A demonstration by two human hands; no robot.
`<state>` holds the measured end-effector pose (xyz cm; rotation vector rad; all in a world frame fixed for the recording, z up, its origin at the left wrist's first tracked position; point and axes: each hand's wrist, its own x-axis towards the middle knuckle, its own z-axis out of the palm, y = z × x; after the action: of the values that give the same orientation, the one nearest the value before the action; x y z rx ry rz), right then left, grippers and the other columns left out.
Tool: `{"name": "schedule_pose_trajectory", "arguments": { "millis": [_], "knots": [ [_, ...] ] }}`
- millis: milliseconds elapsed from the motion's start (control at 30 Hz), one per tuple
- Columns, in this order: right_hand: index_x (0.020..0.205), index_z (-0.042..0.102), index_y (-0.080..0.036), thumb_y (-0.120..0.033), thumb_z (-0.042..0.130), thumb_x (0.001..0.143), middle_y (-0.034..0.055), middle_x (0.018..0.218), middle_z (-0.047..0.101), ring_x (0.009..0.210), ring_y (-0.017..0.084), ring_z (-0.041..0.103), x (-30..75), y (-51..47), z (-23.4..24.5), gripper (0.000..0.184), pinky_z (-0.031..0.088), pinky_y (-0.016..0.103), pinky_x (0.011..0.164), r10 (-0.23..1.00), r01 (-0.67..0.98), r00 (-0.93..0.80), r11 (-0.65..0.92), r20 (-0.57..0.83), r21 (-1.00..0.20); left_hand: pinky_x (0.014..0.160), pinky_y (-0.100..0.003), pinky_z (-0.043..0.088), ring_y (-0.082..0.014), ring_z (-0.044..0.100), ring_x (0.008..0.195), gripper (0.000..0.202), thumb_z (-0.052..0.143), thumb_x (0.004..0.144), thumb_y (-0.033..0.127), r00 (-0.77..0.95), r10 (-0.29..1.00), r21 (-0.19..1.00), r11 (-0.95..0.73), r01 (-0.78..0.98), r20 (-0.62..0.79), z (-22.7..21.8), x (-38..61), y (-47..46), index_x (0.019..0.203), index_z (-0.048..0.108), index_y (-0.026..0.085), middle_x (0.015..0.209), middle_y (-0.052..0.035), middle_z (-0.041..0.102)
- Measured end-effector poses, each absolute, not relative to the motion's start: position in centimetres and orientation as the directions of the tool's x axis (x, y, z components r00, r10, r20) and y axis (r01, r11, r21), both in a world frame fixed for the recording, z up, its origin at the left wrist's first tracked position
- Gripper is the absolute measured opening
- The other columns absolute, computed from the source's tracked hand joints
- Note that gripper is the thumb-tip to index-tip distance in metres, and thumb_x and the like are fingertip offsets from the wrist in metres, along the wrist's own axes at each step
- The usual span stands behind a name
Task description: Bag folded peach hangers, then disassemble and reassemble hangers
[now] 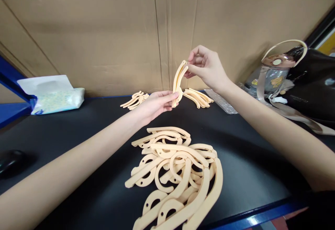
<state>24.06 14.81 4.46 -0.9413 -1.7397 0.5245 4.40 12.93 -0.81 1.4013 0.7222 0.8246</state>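
Observation:
A cream plastic folding hanger (177,83), its two arms folded side by side, stands nearly upright above the table. My left hand (159,104) is closed around its lower end, with the thumb across the front. At its top end are the pinched fingertips of my right hand (205,66); exactly what lies between them is hidden. Below my hands lies a loose heap of similar cream hangers (180,174), with curved arms and hooks overlapping. Behind my left hand is a small group of thin curved cream pieces (134,100). Several slim cream arms (197,98) lie behind to the right.
A black tabletop (104,125) meets a cardboard wall (117,34). A tissue pack (54,97) and a dark mouse (12,162) are on the left. At right are clear plastic wrap (222,102), a strapped bottle (274,73) and a black bag (311,87).

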Motion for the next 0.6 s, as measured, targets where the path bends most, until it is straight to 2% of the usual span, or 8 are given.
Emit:
{"name": "schedule_pose_trajectory", "arguments": {
  "millis": [100,167,300,400,500,600],
  "knots": [
    [0.104,0.055,-0.024,-0.016,0.063,0.086,-0.0009,0.081,0.064,0.075,0.016,0.066,24.5,15.1,4.3,0.021,0.058,0.034,0.072,0.77,0.437,-0.102,0.603,0.629,-0.667,0.066,-0.024,0.041,-0.0104,0.052,0.068,0.028,0.083,0.072,0.038,0.503,0.864,0.999,-0.001,-0.053,0.028,-1.2,3.8,13.1,0.073,0.066,0.017,0.072,0.001,0.057],
    [0.11,0.057,-0.024,-0.018,0.062,0.085,0.0005,0.085,0.066,0.078,0.017,0.065,24.9,15.2,4.2,0.026,0.055,0.033,0.073,0.747,0.497,-0.132,0.618,0.651,-0.609,0.067,-0.025,0.043,-0.0105,0.053,0.068,0.028,0.084,0.071,0.038,0.486,0.874,0.999,0.002,-0.039,0.017,-1.3,3.4,13.5,0.073,0.065,0.017,0.074,0.0009,0.058],
    [0.106,0.067,-0.02,-0.031,0.067,0.083,0.0048,0.103,0.069,0.089,0.019,0.063,24.7,14.6,4.0,0.025,0.05,0.034,0.08,0.67,0.57,-0.391,0.714,0.631,-0.406,0.06,-0.023,0.04,-0.009,0.049,0.064,0.022,0.084,0.072,0.032,0.492,0.87,1.0,-0.017,-0.006,0.018,-0.9,2.9,13.9,0.077,0.068,0.017,0.073,0.0016,0.056],
    [0.095,0.075,-0.018,-0.036,0.064,0.086,0.0047,0.095,0.073,0.084,0.019,0.064,24.2,14.3,3.8,0.023,0.045,0.033,0.078,0.678,0.583,-0.569,0.732,0.465,-0.353,0.055,-0.021,0.036,-0.0075,0.046,0.062,0.019,0.083,0.072,0.023,0.49,0.872,0.999,-0.032,0.009,0.024,-0.4,2.8,14.0,0.086,0.072,0.016,0.074,0.0018,0.054],
    [0.09,0.077,-0.017,-0.033,0.062,0.088,0.0026,0.08,0.073,0.073,0.017,0.063,24.3,14.5,3.7,0.022,0.042,0.031,0.069,0.738,0.642,-0.54,0.672,0.404,-0.369,0.06,-0.02,0.04,-0.0083,0.051,0.067,0.016,0.08,0.074,0.017,0.44,0.898,0.999,-0.037,0.015,0.027,-0.2,2.6,14.4,0.088,0.073,0.013,0.078,-0.0004,0.058],
    [0.094,0.075,-0.018,-0.029,0.058,0.091,0.0031,0.079,0.073,0.07,0.018,0.062,24.8,14.6,3.7,0.021,0.037,0.03,0.064,0.774,0.772,-0.432,0.583,0.463,-0.253,0.069,-0.021,0.046,-0.0102,0.058,0.075,0.005,0.071,0.084,0.018,0.378,0.925,0.999,-0.048,0.004,0.043,-0.1,2.4,14.8,0.087,0.071,0.013,0.084,-0.0033,0.063]
  ]
}}
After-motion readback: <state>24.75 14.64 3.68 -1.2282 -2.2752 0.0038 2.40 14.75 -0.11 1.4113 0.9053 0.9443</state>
